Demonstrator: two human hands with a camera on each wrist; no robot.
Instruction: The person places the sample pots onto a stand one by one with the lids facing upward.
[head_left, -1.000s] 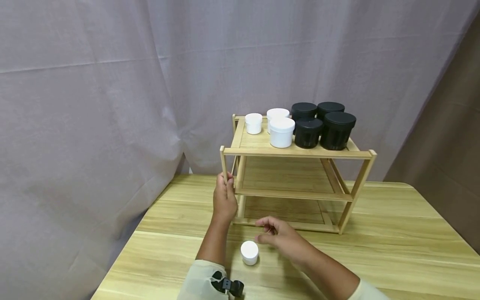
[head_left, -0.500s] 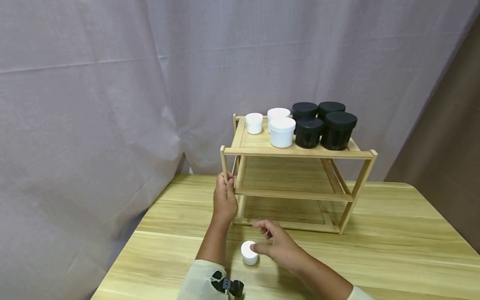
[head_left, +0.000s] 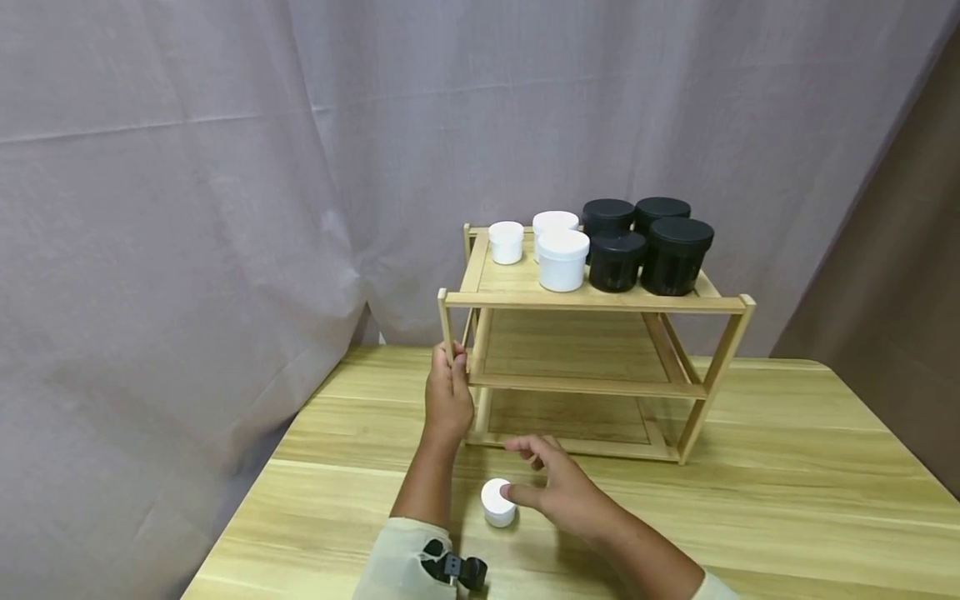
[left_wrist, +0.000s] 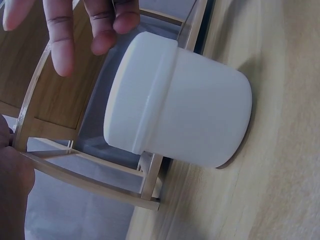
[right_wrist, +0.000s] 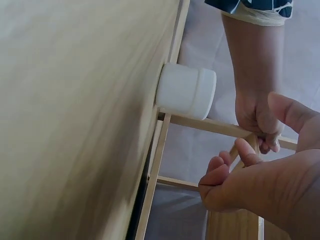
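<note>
My left hand (head_left: 448,404) grips the front left post of a light wooden three-tier rack (head_left: 600,304); its curled fingers also show in the right wrist view, around the frame. On the table in front of the rack stands a small white lidded jar (head_left: 498,503), upright. Just right of that jar is my right hand (head_left: 566,492), thumb overlapping the lid in the head view and fingers loosely bent above. In the right wrist view the right hand (right_wrist: 265,175) holds nothing, and the jar (right_wrist: 186,91) stands apart from it. The left wrist view shows the white jar (left_wrist: 175,100) up close.
On the rack's top shelf stand a small white jar (head_left: 506,242), two larger white jars, the front one (head_left: 563,262) nearer me, and several black jars (head_left: 677,257). A wooden table (head_left: 795,500) bears everything. A grey curtain (head_left: 225,208) hangs behind.
My right hand has shifted slightly left and toward me, its thumb now over the small jar's lid and spread from the fingers. The left hand has stayed on the post.
</note>
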